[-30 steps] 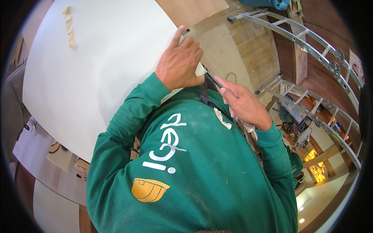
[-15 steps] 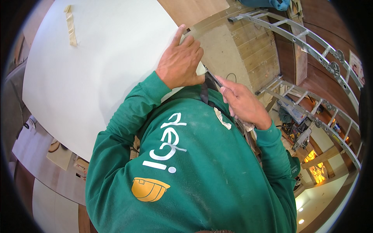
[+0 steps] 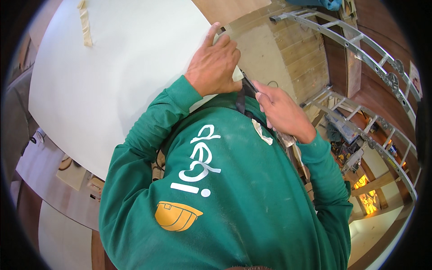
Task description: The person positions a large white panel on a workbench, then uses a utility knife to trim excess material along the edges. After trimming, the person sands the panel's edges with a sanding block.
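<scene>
A large white board point(image 3: 121, 67) fills the upper left. My left hand point(image 3: 213, 63) rests on its right edge, index finger stretched forward and thumb spread back toward me, the other fingers bent over the edge and gripping it. Just beside that thumb, near the board's corner, my right hand point(image 3: 283, 110) is closed round a slim dark hand tool point(image 3: 249, 84). The tool's tip meets or nearly meets the board edge; its exact kind is hard to make out. A dark strap point(image 3: 241, 101) hangs between the tool and my green sweatshirt.
A strip of cream tape point(image 3: 84, 24) lies on the board, and a torn pale scrap point(image 3: 262, 132) clings to my sweatshirt. Aluminium ladders point(image 3: 346, 42) stand on the right over a wood-plank floor point(image 3: 299, 54). Tools point(image 3: 344, 150) lie in a heap at the right.
The whole view has shifted slightly. Both hands keep about the same place at the board edge, and the tool stays in my right hand, its tip still at the edge.
</scene>
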`<state>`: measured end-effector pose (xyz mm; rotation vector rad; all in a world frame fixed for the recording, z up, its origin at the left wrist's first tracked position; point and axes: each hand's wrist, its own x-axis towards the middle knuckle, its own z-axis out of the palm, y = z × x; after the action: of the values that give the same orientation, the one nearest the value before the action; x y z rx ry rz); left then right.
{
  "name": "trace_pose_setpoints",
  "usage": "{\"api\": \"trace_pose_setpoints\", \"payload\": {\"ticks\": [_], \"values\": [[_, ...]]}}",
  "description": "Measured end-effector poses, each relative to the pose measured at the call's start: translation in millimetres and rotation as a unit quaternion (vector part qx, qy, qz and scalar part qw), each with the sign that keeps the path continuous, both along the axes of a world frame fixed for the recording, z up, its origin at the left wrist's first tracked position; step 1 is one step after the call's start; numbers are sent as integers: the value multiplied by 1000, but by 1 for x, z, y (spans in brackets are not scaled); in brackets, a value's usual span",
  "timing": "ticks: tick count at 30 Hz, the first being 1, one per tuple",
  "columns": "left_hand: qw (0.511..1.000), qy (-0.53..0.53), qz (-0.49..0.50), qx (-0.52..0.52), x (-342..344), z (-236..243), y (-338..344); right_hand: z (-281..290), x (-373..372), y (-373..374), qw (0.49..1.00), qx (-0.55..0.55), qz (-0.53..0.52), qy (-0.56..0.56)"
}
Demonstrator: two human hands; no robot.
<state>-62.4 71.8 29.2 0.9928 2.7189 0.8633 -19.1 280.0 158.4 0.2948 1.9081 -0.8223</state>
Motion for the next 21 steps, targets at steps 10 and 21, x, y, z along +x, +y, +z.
{"api": "trace_pose_setpoints", "payload": {"ticks": [10, 21], "values": [[1000, 20, 0, 5, -3, 8, 2, -121, 40, 31, 925, -81, 139, 345], [1000, 19, 9, 5, -1, 5, 3, -27, 14, 47, 992, -62, -108, -25]]}}
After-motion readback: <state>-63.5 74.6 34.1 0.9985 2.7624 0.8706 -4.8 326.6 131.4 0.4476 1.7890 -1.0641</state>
